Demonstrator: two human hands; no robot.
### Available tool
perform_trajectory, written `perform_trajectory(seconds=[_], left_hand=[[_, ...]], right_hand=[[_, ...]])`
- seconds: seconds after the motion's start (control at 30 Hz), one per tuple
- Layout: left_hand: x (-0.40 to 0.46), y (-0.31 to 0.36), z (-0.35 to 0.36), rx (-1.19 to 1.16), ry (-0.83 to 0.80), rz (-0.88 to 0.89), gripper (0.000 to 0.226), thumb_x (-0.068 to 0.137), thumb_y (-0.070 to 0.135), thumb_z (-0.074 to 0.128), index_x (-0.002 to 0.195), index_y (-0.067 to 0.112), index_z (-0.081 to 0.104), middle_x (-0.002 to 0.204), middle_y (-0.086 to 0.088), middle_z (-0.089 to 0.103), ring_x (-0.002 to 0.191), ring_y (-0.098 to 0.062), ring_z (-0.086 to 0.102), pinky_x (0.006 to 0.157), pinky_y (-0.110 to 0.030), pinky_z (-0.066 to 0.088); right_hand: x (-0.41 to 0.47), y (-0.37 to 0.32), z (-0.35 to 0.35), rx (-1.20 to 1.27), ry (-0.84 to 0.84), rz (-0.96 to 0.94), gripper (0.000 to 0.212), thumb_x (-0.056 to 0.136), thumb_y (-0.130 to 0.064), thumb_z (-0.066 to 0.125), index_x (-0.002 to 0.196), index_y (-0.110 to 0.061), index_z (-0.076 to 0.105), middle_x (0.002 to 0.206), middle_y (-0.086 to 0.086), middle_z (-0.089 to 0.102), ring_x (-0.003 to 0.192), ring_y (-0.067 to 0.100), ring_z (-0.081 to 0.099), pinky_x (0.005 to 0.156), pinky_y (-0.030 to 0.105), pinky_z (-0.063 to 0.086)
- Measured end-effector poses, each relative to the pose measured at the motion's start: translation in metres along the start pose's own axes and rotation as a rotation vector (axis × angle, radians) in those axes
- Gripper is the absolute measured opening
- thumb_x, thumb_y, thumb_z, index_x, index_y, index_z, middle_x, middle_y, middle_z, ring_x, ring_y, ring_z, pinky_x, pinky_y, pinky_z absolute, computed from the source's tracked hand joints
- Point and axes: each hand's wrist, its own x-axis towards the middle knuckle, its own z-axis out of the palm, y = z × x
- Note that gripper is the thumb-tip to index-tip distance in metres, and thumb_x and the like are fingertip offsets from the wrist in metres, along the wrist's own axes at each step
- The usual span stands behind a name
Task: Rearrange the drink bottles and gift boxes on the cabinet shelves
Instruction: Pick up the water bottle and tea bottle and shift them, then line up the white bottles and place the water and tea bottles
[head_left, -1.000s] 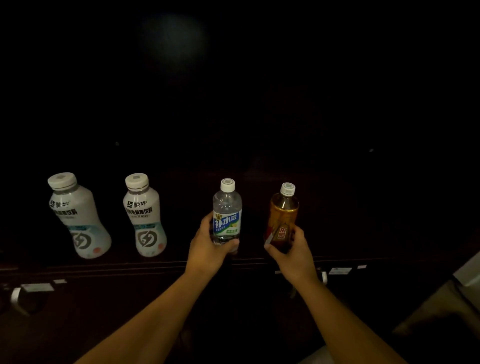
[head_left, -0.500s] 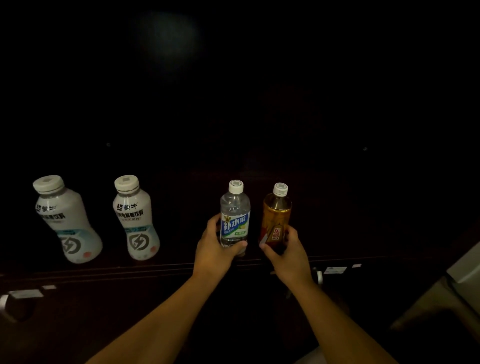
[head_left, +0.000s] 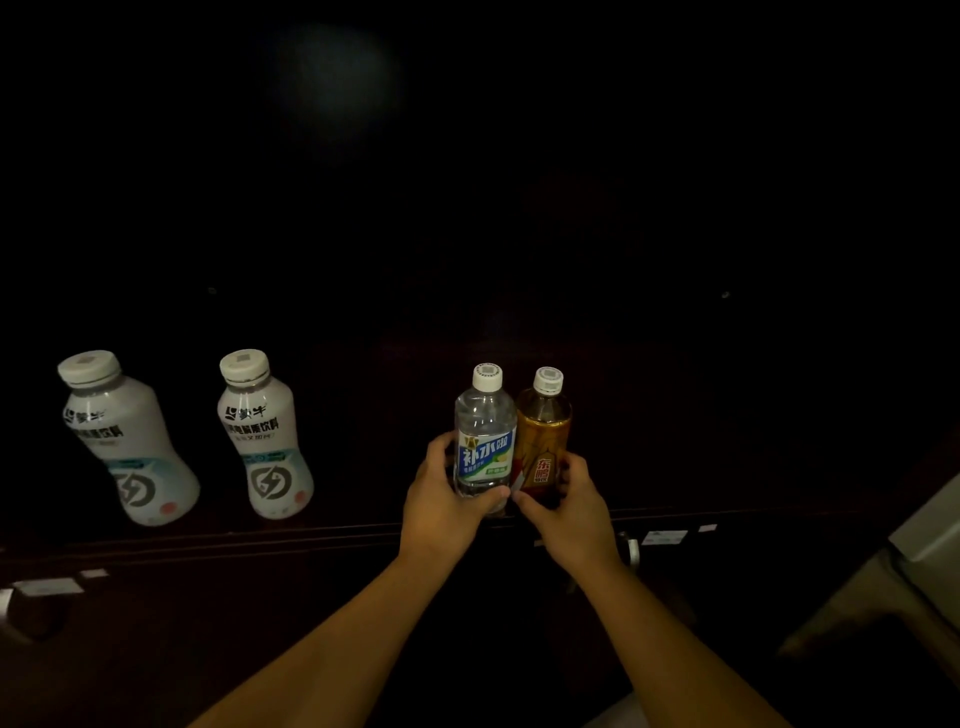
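Observation:
A clear water bottle (head_left: 484, 431) with a blue label and white cap stands upright at the front of the dark cabinet shelf (head_left: 311, 535), my left hand (head_left: 445, 501) wrapped around its lower half. Touching it on the right is an amber tea bottle (head_left: 543, 426) with a red label, gripped low by my right hand (head_left: 571, 512). Two white bottles with black lettering stand farther left on the same shelf, one at the far left (head_left: 122, 441) and one nearer the middle (head_left: 262, 436). No gift boxes show in this dim view.
The cabinet interior above and behind the bottles is nearly black. Below the shelf edge are small white tags (head_left: 664, 537) and a metal handle (head_left: 631, 553). A pale box-like object (head_left: 930, 525) sits at the right edge.
Both hands have brought their bottles together: the water bottle moved right and the tea bottle left, until they touch. The two white bottles stayed in place.

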Motion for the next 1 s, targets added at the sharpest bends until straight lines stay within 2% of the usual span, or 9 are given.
perform_trajectory(seconds=[0.07, 0.17, 0.37, 0.47, 0.57, 0.63, 0.7, 0.8, 1.0], left_hand=[[-0.001, 0.0, 0.002, 0.008, 0.016, 0.008, 0.089, 0.064, 0.033, 0.091, 0.136, 0.037, 0.039, 0.127, 0.013, 0.056, 0.112, -0.002, 0.056, 0.088, -0.02, 0.051], [-0.002, 0.001, 0.003, 0.011, 0.015, 0.014, 0.089, 0.065, 0.033, 0.09, 0.137, 0.035, 0.038, 0.129, 0.011, 0.057, 0.115, -0.005, 0.056, 0.093, -0.027, 0.052], [-0.002, 0.001, 0.001, 0.005, -0.024, 0.005, 0.091, 0.067, 0.032, 0.089, 0.141, 0.035, 0.036, 0.129, 0.014, 0.055, 0.116, -0.003, 0.055, 0.086, -0.016, 0.047], [-0.004, -0.002, -0.005, 0.027, -0.048, -0.008, 0.094, 0.069, 0.037, 0.087, 0.146, 0.034, 0.032, 0.135, 0.013, 0.051, 0.117, -0.003, 0.052, 0.085, -0.015, 0.044], [-0.006, -0.01, -0.019, 0.105, -0.047, -0.033, 0.086, 0.073, 0.042, 0.083, 0.144, 0.029, 0.037, 0.135, 0.007, 0.052, 0.119, -0.01, 0.053, 0.091, -0.026, 0.049], [-0.008, -0.016, -0.036, 0.148, -0.042, -0.044, 0.073, 0.075, 0.045, 0.081, 0.137, 0.029, 0.045, 0.127, 0.009, 0.056, 0.111, -0.007, 0.056, 0.087, -0.024, 0.05], [-0.011, -0.021, -0.054, 0.162, -0.032, -0.05, 0.06, 0.076, 0.046, 0.079, 0.127, 0.031, 0.053, 0.116, 0.014, 0.06, 0.102, -0.002, 0.058, 0.08, -0.02, 0.049], [-0.018, -0.031, -0.088, 0.187, 0.007, -0.02, 0.045, 0.076, 0.046, 0.078, 0.115, 0.034, 0.058, 0.101, 0.019, 0.061, 0.092, 0.001, 0.06, 0.074, -0.017, 0.049], [-0.035, -0.055, -0.169, 0.279, 0.171, 0.079, 0.039, 0.078, 0.046, 0.076, 0.11, 0.037, 0.056, 0.098, 0.023, 0.06, 0.092, 0.008, 0.058, 0.071, -0.01, 0.045]], right_hand=[[-0.002, -0.001, 0.0, -0.001, -0.003, -0.004, 0.069, 0.072, -0.045, 0.082, 0.128, -0.045, 0.042, 0.118, -0.018, 0.06, 0.107, -0.001, 0.058, 0.083, 0.025, 0.05], [-0.003, -0.001, 0.0, 0.001, -0.002, -0.002, 0.07, 0.073, -0.044, 0.082, 0.13, -0.044, 0.041, 0.119, -0.017, 0.06, 0.108, 0.001, 0.058, 0.085, 0.026, 0.049], [-0.006, -0.002, 0.001, -0.003, -0.004, 0.003, 0.073, 0.078, -0.037, 0.081, 0.138, -0.038, 0.04, 0.126, -0.015, 0.059, 0.116, 0.005, 0.057, 0.09, 0.026, 0.048], [-0.015, -0.005, 0.003, 0.008, 0.072, 0.017, 0.077, 0.08, -0.033, 0.08, 0.143, -0.032, 0.036, 0.134, -0.01, 0.053, 0.121, 0.008, 0.053, 0.096, 0.033, 0.049], [-0.031, -0.011, 0.008, -0.007, 0.181, 0.001, 0.061, 0.08, -0.031, 0.079, 0.128, -0.039, 0.04, 0.122, -0.014, 0.052, 0.11, 0.002, 0.053, 0.083, 0.022, 0.048], [-0.043, -0.017, 0.014, -0.029, 0.192, -0.028, 0.049, 0.082, -0.033, 0.076, 0.11, -0.05, 0.04, 0.11, -0.02, 0.053, 0.101, -0.002, 0.055, 0.072, 0.013, 0.044], [-0.055, -0.023, 0.023, -0.065, 0.171, -0.069, 0.034, 0.083, -0.037, 0.073, 0.097, -0.049, 0.043, 0.101, -0.02, 0.057, 0.095, -0.004, 0.058, 0.07, 0.014, 0.046], [-0.067, -0.036, 0.047, -0.079, 0.078, -0.1, 0.021, 0.085, -0.037, 0.071, 0.094, -0.039, 0.053, 0.093, -0.015, 0.063, 0.087, -0.002, 0.061, 0.072, 0.023, 0.054], [-0.072, -0.077, 0.109, -0.068, -0.08, -0.108, 0.027, 0.084, -0.038, 0.072, 0.106, -0.035, 0.058, 0.103, -0.017, 0.062, 0.094, -0.002, 0.059, 0.079, 0.023, 0.053]])
